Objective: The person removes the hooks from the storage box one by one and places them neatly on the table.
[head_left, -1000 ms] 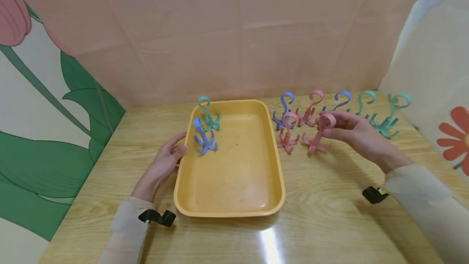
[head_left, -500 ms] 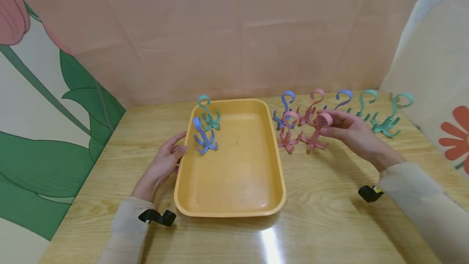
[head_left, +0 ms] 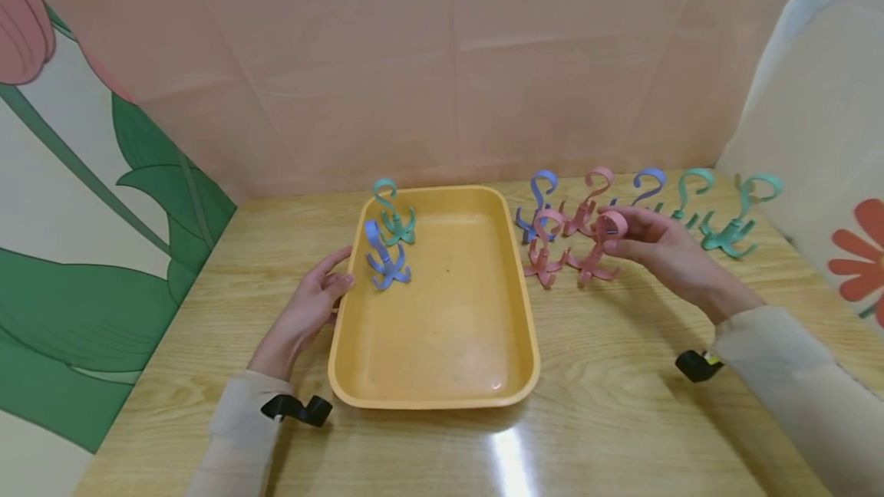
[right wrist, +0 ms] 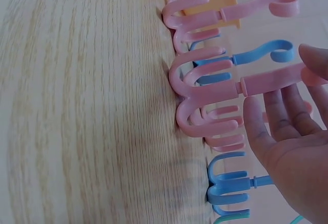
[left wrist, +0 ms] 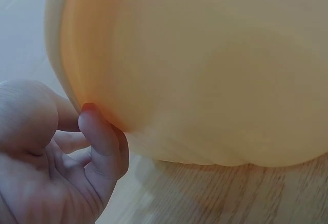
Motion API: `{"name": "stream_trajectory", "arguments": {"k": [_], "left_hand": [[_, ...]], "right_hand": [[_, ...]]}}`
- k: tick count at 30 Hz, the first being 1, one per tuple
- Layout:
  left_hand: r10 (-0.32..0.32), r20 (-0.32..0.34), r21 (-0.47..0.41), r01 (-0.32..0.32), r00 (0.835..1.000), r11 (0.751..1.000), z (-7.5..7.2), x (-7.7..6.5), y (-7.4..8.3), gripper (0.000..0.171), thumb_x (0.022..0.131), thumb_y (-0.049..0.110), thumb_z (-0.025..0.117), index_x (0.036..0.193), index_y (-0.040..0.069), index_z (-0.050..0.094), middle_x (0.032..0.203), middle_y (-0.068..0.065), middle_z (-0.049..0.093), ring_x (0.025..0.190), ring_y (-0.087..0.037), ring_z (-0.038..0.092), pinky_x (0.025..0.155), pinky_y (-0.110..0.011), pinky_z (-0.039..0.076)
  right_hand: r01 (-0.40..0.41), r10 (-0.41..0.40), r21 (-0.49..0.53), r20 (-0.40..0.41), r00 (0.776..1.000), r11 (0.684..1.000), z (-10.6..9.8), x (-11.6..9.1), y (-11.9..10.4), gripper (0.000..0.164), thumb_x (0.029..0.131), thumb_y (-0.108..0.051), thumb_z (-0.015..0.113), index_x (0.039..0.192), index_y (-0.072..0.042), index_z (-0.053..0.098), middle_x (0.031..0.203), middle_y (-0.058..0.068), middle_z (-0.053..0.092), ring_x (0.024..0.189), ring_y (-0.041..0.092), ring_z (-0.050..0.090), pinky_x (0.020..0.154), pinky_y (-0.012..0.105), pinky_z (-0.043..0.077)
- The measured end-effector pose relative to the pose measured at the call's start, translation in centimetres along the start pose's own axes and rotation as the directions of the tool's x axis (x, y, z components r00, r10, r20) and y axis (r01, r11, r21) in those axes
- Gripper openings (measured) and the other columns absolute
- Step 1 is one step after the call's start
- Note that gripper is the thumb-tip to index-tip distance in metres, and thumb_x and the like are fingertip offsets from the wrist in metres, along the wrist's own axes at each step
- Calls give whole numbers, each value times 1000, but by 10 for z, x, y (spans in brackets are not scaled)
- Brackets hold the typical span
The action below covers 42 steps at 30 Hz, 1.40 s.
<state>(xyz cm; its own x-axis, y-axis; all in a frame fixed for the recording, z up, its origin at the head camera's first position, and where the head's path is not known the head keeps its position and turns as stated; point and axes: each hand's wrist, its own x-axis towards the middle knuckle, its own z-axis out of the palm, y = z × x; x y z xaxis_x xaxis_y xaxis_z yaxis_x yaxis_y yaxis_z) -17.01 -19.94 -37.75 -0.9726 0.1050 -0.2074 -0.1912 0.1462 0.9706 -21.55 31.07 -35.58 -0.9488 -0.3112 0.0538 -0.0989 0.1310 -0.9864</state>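
My left hand (head_left: 312, 304) grips the left wall of the yellow tray (head_left: 435, 404); in the left wrist view, its thumb and fingers pinch the rim edge. Inside the tray, at its far left, stand a green multi-prong hook (head_left: 398, 232) and a blue multi-prong hook (head_left: 390, 271). To the tray's right, my right hand (head_left: 652, 245) pinches the upper stem of a pink multi-prong hook (right wrist: 212, 90), whose prongs are down at the tabletop. Another pink hook (head_left: 543, 267) stands just left of it, close to the tray. The right fingers partly hide a blue hook (head_left: 648, 181) behind.
Behind the right hand, more hooks line the table's far side: a blue one (head_left: 530, 227), a pink one (head_left: 582, 215), and green ones (head_left: 729, 238) farther right. A pink sheet (head_left: 449, 83) rises at the back. Wood tabletop (head_left: 608, 405) lies in front.
My right hand has shifted slightly left with the pink hook, bringing it close beside the other pink hook. Over the last half second it barely moves. The left hand and tray stay put.
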Motion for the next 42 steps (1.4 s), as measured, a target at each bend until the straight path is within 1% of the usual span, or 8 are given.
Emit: {"name": "stream_trajectory", "arguments": {"k": [7, 11, 17, 25, 33, 37, 40, 42], "left_hand": [[2, -1, 5, -2, 1000, 1000, 0, -1, 0, 55, 108, 11, 44, 160, 18, 28, 124, -29, 58, 85, -25, 69, 60, -38, 60], [3, -1, 3, -3, 1000, 1000, 0, -1, 0, 55, 108, 11, 44, 160, 18, 28, 124, -29, 58, 86, -26, 69, 61, -38, 61], [4, 1, 4, -4, 1000, 1000, 0, -1, 1, 55, 108, 11, 44, 160, 18, 28, 124, -29, 58, 86, -25, 69, 61, -38, 61], [6, 3, -12, -6, 1000, 1000, 1, -1, 1, 55, 108, 10, 45, 160, 17, 28, 123, -28, 59, 87, -26, 69, 62, -39, 61], [8, 3, 0, -8, 1000, 1000, 1, -1, 1, 55, 108, 11, 44, 160, 17, 28, 124, -29, 58, 86, -25, 69, 61, -38, 60], [6, 6, 3, -6, 1000, 1000, 0, -1, 1, 55, 108, 11, 44, 160, 18, 28, 126, -29, 58, 88, -27, 70, 61, -38, 61], [8, 8, -3, -8, 1000, 1000, 1, -1, 1, 55, 108, 11, 44, 160, 17, 27, 126, -29, 57, 89, -27, 69, 62, -39, 61], [10, 11, -9, -10, 1000, 1000, 1, -1, 1, 55, 108, 10, 44, 160, 17, 27, 126, -29, 57, 90, -27, 69, 63, -39, 61]], "right_hand": [[3, -3, -12, -1, 1000, 1000, 0, 1, 0, 49, 98, 1, 63, 144, -13, 53, 122, -1, 67, 110, 14, 63, 90, 22, 52], [3, -3, -14, -16, 1000, 1000, 1, 1, 0, 50, 98, -1, 64, 145, -10, 52, 124, -2, 66, 110, 13, 64, 90, 21, 52], [-4, 3, -32, -27, 1000, 999, 1, 2, 2, 53, 97, -3, 65, 147, -4, 47, 129, 6, 63, 110, 12, 63, 90, 21, 52], [-13, 10, -77, -37, 999, 997, 1, 2, 3, 52, 98, -7, 66, 146, -3, 47, 130, 12, 60, 110, 13, 62, 90, 22, 53], [-7, 5, -72, -33, 999, 997, 1, 1, 2, 50, 98, -6, 65, 145, -3, 48, 128, 3, 63, 112, 13, 62, 89, 22, 53], [-4, 0, -93, -46, 999, 996, -2, -2, -1, 50, 100, -8, 63, 147, -7, 47, 130, -3, 62, 115, 11, 60, 90, 20, 52], [4, -11, -114, -64, 998, 993, -3, -5, -6, 51, 100, -10, 63, 148, -9, 47, 132, -3, 61, 115, 8, 60, 90, 19, 52], [11, -19, -127, -68, 997, 992, -3, -7, -10, 52, 101, -11, 62, 150, -8, 45, 136, -2, 60, 116, 5, 59, 90, 17, 50]]}}
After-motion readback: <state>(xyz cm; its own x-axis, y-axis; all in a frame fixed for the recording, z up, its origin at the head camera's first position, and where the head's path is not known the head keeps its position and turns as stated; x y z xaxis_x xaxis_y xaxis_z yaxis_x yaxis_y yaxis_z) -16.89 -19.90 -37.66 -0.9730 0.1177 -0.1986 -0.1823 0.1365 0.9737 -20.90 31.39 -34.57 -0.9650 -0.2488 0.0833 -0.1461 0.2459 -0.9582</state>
